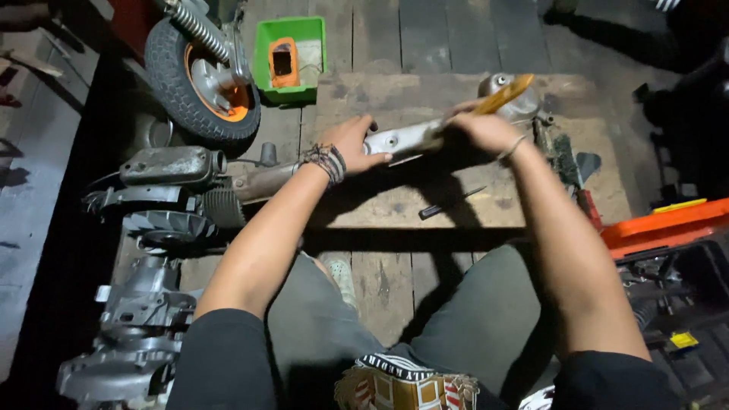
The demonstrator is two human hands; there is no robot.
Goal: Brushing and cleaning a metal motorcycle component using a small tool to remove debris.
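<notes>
1. Dark wooden floorboards fill the head view, lit from above, with a worn wooden board laid across them as a low work surface. The person sits over it, knees in grey trousers at the bottom of the frame.

2. Left hand, a braided band on its wrist, is clenched around the near end of a long grey metal part, holding it above the board.

3. Right hand grips a brush with a yellow-orange handle, pressed against the same part near its rounded far end.

4. A screwdriver lies loose on the board, just below the hands.

5. Risk, as a judgement: the part is braced by one hand only, so a hard stroke could twist it out of the grip and drop it onto the board or the knees. The brush could also skid onto the left hand's fingers.

6. Containers: a green tub at the top holds an orange block-shaped object with a dark hole. An orange toolbox at the right edge stands open; its contents are too dark to tell.

7. At left lie a small wheel with an orange hub and several grey engine parts.
</notes>
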